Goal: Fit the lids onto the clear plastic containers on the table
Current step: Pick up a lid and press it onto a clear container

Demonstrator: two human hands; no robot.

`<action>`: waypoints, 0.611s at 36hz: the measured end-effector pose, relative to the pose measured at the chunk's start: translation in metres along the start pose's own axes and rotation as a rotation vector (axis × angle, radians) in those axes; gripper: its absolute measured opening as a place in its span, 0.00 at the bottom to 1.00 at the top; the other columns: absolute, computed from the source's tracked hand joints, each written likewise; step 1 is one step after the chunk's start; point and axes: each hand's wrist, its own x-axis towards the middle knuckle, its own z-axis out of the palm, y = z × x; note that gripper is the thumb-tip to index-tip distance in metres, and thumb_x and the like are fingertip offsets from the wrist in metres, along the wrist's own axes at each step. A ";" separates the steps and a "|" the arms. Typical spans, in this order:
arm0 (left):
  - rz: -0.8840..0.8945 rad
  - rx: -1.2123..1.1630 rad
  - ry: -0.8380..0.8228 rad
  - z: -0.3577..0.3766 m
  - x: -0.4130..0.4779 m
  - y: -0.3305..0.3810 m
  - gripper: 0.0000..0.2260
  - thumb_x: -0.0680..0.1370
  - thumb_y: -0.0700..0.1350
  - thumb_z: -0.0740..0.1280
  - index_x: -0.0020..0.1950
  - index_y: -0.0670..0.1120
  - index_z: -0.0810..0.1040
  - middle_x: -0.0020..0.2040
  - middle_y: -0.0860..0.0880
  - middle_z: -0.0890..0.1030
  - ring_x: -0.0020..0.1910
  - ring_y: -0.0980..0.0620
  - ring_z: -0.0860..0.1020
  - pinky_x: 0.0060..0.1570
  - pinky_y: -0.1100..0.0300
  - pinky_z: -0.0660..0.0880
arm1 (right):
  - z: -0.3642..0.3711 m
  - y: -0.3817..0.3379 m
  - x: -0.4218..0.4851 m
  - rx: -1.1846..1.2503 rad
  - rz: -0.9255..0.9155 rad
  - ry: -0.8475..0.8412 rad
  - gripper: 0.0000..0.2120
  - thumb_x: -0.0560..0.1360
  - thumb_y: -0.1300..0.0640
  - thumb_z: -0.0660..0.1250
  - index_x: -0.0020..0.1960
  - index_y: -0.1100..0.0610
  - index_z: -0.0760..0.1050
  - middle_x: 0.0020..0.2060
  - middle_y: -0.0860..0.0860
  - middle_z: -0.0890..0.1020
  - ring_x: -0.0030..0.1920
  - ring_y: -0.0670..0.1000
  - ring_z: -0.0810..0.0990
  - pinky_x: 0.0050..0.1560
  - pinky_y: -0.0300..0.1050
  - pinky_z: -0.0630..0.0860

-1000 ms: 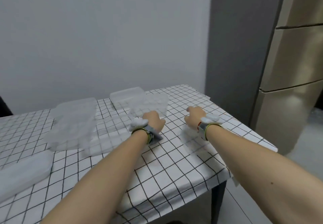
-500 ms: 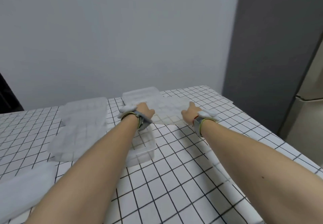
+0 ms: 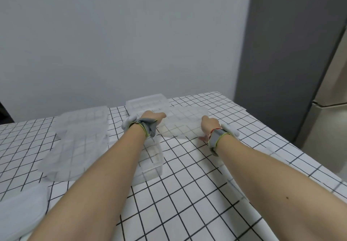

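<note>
While pinching the clear lid [image 3: 185,123] at both ends with left hand [image 3: 153,117] and right hand [image 3: 209,126], bring level over the clear container [image 3: 153,156], align corners, press down evenly.

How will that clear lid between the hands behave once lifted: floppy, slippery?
The clear lid looks thin, the checked tablecloth showing through, so probably light and slightly bendy. Left hand and right hand grip opposite ends, which should limit sagging. Its smooth plastic may slip.
</note>
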 end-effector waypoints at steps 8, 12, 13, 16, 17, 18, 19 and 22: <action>0.126 -0.260 0.048 0.004 -0.022 0.020 0.15 0.80 0.52 0.60 0.42 0.43 0.74 0.48 0.39 0.79 0.47 0.40 0.80 0.48 0.51 0.73 | -0.036 -0.003 -0.021 0.272 -0.040 0.081 0.18 0.78 0.53 0.55 0.63 0.63 0.66 0.48 0.56 0.72 0.40 0.57 0.76 0.24 0.41 0.75; 0.111 -0.393 -0.028 0.001 -0.049 0.024 0.15 0.82 0.52 0.61 0.64 0.45 0.72 0.57 0.43 0.75 0.53 0.38 0.79 0.54 0.41 0.80 | -0.047 -0.010 -0.039 0.319 -0.144 0.025 0.10 0.78 0.57 0.55 0.55 0.60 0.70 0.50 0.55 0.71 0.40 0.57 0.76 0.29 0.42 0.77; 0.120 -0.430 -0.049 -0.001 -0.055 0.024 0.18 0.81 0.52 0.61 0.69 0.47 0.69 0.63 0.44 0.72 0.55 0.36 0.80 0.50 0.40 0.81 | -0.049 -0.011 -0.043 0.319 -0.179 0.017 0.11 0.79 0.57 0.54 0.56 0.60 0.71 0.49 0.54 0.71 0.41 0.57 0.77 0.33 0.45 0.81; 0.154 -0.522 -0.045 -0.002 -0.065 0.013 0.30 0.74 0.57 0.67 0.74 0.52 0.66 0.71 0.47 0.71 0.55 0.38 0.81 0.35 0.49 0.82 | -0.056 -0.014 -0.057 0.149 -0.252 0.111 0.12 0.78 0.59 0.56 0.51 0.62 0.76 0.42 0.54 0.74 0.40 0.58 0.79 0.44 0.56 0.83; 0.177 -0.517 -0.021 0.000 -0.066 0.012 0.31 0.72 0.58 0.69 0.74 0.54 0.67 0.72 0.47 0.71 0.57 0.39 0.80 0.35 0.50 0.81 | -0.057 -0.015 -0.053 0.065 -0.264 0.149 0.12 0.78 0.59 0.57 0.45 0.61 0.78 0.37 0.54 0.76 0.39 0.59 0.81 0.44 0.57 0.83; 0.207 -0.508 0.018 0.002 -0.069 0.012 0.31 0.73 0.58 0.69 0.75 0.54 0.66 0.71 0.49 0.71 0.59 0.41 0.78 0.38 0.49 0.82 | -0.059 -0.015 -0.055 -0.020 -0.256 0.183 0.12 0.78 0.59 0.57 0.42 0.60 0.78 0.33 0.53 0.77 0.40 0.61 0.84 0.43 0.55 0.83; 0.249 -0.489 0.058 0.001 -0.082 0.013 0.30 0.76 0.56 0.69 0.76 0.53 0.65 0.69 0.51 0.70 0.60 0.44 0.76 0.42 0.47 0.83 | -0.062 -0.016 -0.059 -0.087 -0.255 0.198 0.12 0.78 0.57 0.58 0.43 0.59 0.79 0.32 0.54 0.77 0.41 0.61 0.84 0.43 0.53 0.82; 0.299 -0.427 0.143 0.001 -0.095 0.013 0.28 0.79 0.53 0.68 0.76 0.49 0.64 0.64 0.51 0.68 0.52 0.49 0.75 0.51 0.46 0.82 | -0.066 -0.018 -0.071 -0.222 -0.230 0.124 0.14 0.79 0.52 0.61 0.51 0.63 0.76 0.43 0.58 0.74 0.39 0.54 0.77 0.45 0.48 0.79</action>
